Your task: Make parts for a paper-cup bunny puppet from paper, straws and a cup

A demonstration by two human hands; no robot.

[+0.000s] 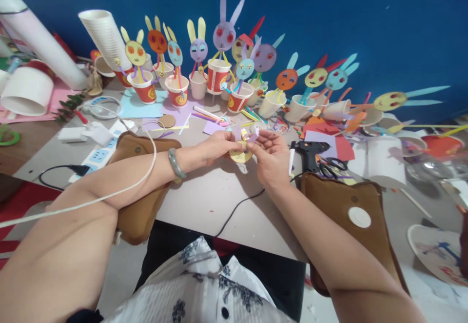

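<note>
Blue wall [329,10] backs a pale table [215,201] in the head view; rabbit-eared paper figures [224,36] stand in cups [219,76] from 10 to 2 o'clock, probably set back out of the arms' way. At the centre, a yellow paper disc [239,157] sits between both hands: the left hand [215,148] pinches its left edge, the right hand [273,154] grips near its upper right, where purple paper [253,137] shows. This 2-sided hold seems meant for steadiness. At 3 o'clock, a black glue gun [310,152] lies near the right hand, apparently for easy reach.
</note>
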